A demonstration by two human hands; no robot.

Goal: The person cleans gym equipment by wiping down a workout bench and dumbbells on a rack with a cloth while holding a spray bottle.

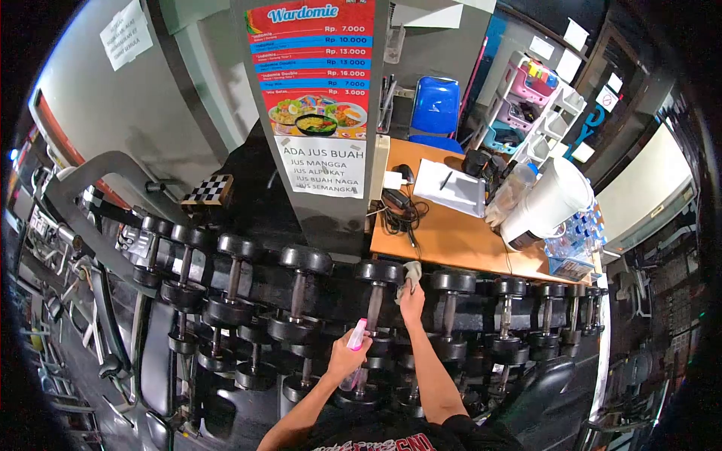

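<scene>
The middle dumbbell (378,271) lies between the person's two hands, its near end partly covered by the left hand (348,355). That hand is at the dumbbell's near left, with its fingers wrapped round a spray bottle (359,331). The bottle's pink-and-white top sticks out above the grip; its clear lower part is mostly hidden, and what is in it is hard to make out.

The right hand (411,298) is just to the right of the middle dumbbell's far end, fingers closed on a greyish cloth (411,275). The cloth is bunched up, the fingertips are largely lost in it, and I cannot tell whether it touches the dumbbell.

Other dumbbells stand in line to the left and right of the middle one; a lower row, nearer the person, is partly blocked by the arms and the upper row. Beyond the middle dumbbell to the right is an orange surface (444,245) with a tangle of cables (404,216), a white bucket (553,192) and bottles (579,231), which overlap and blur together. Beyond it to the left, a pillar carries a menu poster (308,68), cut off at the top. Farther out on both sides, gym machines bend and fade into the dark rim.
</scene>
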